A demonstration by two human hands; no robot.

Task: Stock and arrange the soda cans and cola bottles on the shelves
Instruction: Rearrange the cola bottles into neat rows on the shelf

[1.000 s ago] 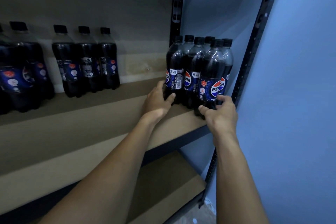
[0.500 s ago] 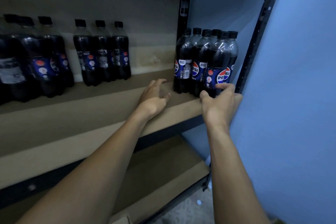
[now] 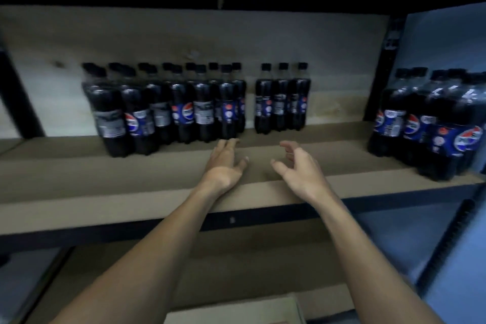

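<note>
At the bottom edge of the head view, the top of a pale box (image 3: pixel 234 310) was seen on the lower shelf (image 3: pixel 236 252), its contents hidden. Two bare forearms were stretched up from there across the dark front rail of the middle shelf (image 3: pixel 105 192). The left hand (image 3: pixel 226 163) was held released and empty over the board, palm down, its fingers extended toward the base of the large group of cola bottles (image 3: pixel 168 108); whether the fingertips touched the nearest bottle could not be told. The right hand (image 3: pixel 299 166) was held just beside it, apart from it, likewise released and empty, with its fingers loosely curled and its thumb spread toward the left hand. Behind the left hand, the large group was stood upright in rows, black-capped and blue-labelled, though blurred. Just to its right, across a narrow gap, three cola bottles (image 3: pixel 281 102) were lined up side by side near the back, beyond the space between the hands. Well apart, at the shelf's right end, a tight cluster of cola bottles (image 3: pixel 434 123) was stood close to the front edge. Farthest off, a pale back panel (image 3: pixel 184 34) was seen behind the bottles, with a dark upright post (image 3: pixel 384 66) and a blue wall (image 3: pixel 434 42) at the right.
</note>
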